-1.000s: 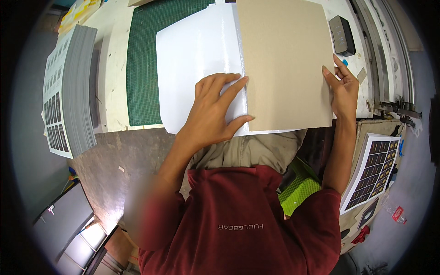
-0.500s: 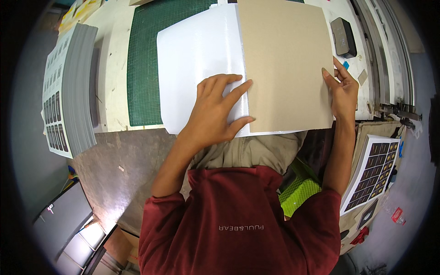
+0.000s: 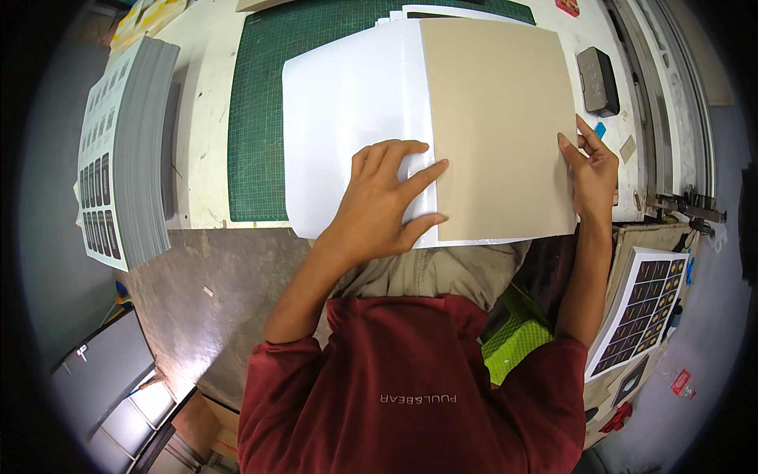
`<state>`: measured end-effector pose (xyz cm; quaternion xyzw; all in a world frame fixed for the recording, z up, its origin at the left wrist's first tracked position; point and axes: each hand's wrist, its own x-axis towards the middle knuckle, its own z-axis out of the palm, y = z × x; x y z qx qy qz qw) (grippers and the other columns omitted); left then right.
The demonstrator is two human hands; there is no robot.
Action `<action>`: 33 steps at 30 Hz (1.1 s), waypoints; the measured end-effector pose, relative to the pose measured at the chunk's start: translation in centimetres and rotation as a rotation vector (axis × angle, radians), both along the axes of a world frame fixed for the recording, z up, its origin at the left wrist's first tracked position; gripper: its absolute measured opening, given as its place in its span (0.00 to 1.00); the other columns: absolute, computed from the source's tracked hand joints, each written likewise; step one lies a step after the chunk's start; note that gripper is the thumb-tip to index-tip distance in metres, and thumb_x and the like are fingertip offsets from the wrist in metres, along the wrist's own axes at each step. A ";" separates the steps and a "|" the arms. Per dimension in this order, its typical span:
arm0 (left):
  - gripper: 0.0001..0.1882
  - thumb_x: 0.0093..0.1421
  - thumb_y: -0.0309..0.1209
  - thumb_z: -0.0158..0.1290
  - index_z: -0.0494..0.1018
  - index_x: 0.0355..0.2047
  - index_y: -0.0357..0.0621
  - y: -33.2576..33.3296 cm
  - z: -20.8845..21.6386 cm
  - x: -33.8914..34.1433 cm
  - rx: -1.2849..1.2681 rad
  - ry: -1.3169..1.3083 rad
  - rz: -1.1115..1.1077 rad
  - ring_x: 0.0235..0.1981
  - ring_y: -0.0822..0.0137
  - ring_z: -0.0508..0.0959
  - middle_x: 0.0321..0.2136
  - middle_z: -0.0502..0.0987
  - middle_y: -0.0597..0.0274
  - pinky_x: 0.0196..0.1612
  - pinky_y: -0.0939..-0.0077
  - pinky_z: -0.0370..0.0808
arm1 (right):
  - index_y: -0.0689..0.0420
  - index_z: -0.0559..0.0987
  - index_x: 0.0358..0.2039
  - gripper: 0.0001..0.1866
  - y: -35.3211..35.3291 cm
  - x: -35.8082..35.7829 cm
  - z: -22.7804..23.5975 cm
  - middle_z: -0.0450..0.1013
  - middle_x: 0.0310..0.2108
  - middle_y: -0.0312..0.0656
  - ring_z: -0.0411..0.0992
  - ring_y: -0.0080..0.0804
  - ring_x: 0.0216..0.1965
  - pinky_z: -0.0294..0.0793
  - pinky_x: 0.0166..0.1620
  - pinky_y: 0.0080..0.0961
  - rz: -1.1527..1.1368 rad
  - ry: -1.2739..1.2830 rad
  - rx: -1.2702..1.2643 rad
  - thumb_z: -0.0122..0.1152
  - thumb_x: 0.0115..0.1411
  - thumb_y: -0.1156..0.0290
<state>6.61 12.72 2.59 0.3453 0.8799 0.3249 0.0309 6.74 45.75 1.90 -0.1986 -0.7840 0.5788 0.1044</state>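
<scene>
A beige greyboard sheet (image 3: 505, 118) lies on a large white sheet (image 3: 347, 103), covering its right part. Both overhang the table's front edge. My left hand (image 3: 387, 189) rests on the white sheet with its fingers spread. Its index fingertip and thumb tip touch the board's left edge. At the opposite edge, my right hand (image 3: 592, 170) grips the board, the thumb on top and the other fingers partly hidden behind the edge. Beyond the far edge, parts of other white sheets (image 3: 474, 13) with dark print peek out.
A green cutting mat (image 3: 257, 150) lies beneath the sheets. At left stands a tall stack of printed sheets (image 3: 142, 158). A black digital clock (image 3: 598, 81) sits near the metal rails (image 3: 671, 95) at right. More printed sheets (image 3: 639, 312) are at lower right, near a green textured item (image 3: 517, 347).
The whole view has shifted slightly, so the table and sheets appear lower, and more of the board's far edge shows. Both hands keep nearly the same places on the sheets.
</scene>
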 end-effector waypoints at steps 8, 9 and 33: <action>0.34 0.52 0.43 0.67 0.75 0.59 0.50 0.0 -0.1 -0.2 -0.017 0.000 0.000 0.59 0.49 0.65 0.58 0.68 0.52 0.62 0.54 0.59 | 0.71 0.72 0.60 0.27 0.2 0.0 -0.4 0.80 0.41 0.47 0.77 0.23 0.39 0.76 0.44 0.18 -0.007 -0.025 -0.006 0.65 0.60 0.80; 0.34 0.52 0.43 0.67 0.75 0.59 0.50 0.0 -0.1 -0.2 -0.017 -0.001 0.001 0.59 0.49 0.65 0.58 0.69 0.52 0.62 0.54 0.59 | 0.71 0.72 0.60 0.27 0.3 0.0 -0.5 0.80 0.42 0.48 0.77 0.23 0.39 0.76 0.44 0.18 -0.007 -0.023 -0.012 0.65 0.60 0.80; 0.33 0.53 0.44 0.66 0.75 0.59 0.50 0.0 0.1 -0.3 -0.041 -0.002 -0.003 0.59 0.49 0.66 0.57 0.69 0.51 0.62 0.54 0.59 | 0.72 0.74 0.59 0.27 -0.2 0.2 -0.6 0.80 0.40 0.46 0.76 0.22 0.36 0.76 0.38 0.18 -0.018 0.034 0.113 0.66 0.60 0.76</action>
